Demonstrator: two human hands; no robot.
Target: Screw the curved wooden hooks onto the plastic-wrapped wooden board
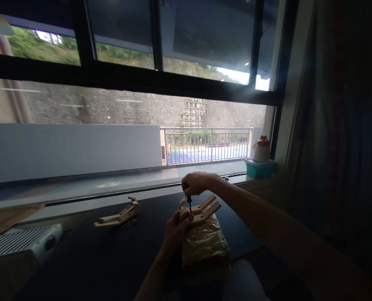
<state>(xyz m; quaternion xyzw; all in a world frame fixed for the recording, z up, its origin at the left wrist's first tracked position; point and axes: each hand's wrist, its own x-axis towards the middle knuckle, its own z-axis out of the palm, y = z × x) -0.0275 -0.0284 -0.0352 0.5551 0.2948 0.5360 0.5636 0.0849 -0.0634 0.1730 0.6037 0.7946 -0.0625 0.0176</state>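
Note:
My right hand (pixel 196 184) grips the dark handle of a screwdriver (pixel 190 201) from above. Its shaft points down to a wooden piece with bent arms (pixel 204 214). My left hand (pixel 175 229) is closed round the near left end of that piece, beside the screwdriver's tip. Something small and red shows at its fingertips. The wooden piece rests on a block wrapped in shiny film (pixel 204 244). Farther left on the dark table lies a similar wooden piece (pixel 118 215), with several screws (pixel 127 224) beside it.
The dark table (pixel 123 259) stands against an open window. On the sill at right, a teal box (pixel 260 168) carries a white container with an orange top (pixel 261 149). A white slatted appliance (pixel 24 242) and brown cardboard (pixel 12 217) are at left. A curtain hangs at right.

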